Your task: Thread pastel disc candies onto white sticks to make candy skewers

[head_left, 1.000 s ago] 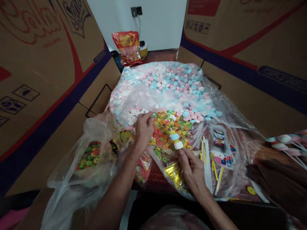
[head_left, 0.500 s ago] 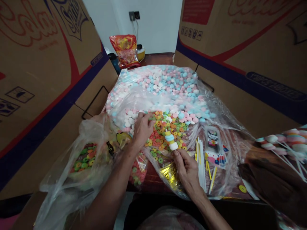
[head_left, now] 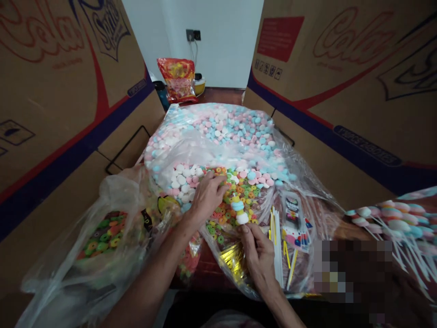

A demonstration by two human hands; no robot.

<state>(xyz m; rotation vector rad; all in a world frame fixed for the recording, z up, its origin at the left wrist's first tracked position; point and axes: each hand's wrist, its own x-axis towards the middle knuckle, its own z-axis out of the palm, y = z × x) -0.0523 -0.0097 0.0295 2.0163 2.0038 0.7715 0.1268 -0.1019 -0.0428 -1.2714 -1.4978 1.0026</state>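
Note:
My right hand (head_left: 258,250) grips the lower end of a candy skewer (head_left: 239,207), tilted up, with a white marshmallow at the bottom and blue and yellow pieces above it. My left hand (head_left: 208,193) reaches over a pile of fruit-coloured ring candies (head_left: 247,191), its fingers slightly bent and apart at the pile's upper left. Nothing shows between them. Behind the rings spreads a large heap of pink, blue and white marshmallows (head_left: 235,123), partly under clear plastic. Gold twist ties (head_left: 233,263) lie just left of my right hand.
White sticks (head_left: 278,248) and a small clear pack (head_left: 292,212) lie to the right. Finished marshmallow skewers (head_left: 398,218) are stacked far right. Bagged rings (head_left: 104,232) sit left. Cola cartons (head_left: 75,91) flank the table; a red candy bag (head_left: 177,79) stands behind. A dark, partly pixelated shape fills the lower right.
The view has shifted a little, showing more of the finished skewers at the right. My left hand has moved slightly right over the rings. My right hand keeps its hold on the skewer.

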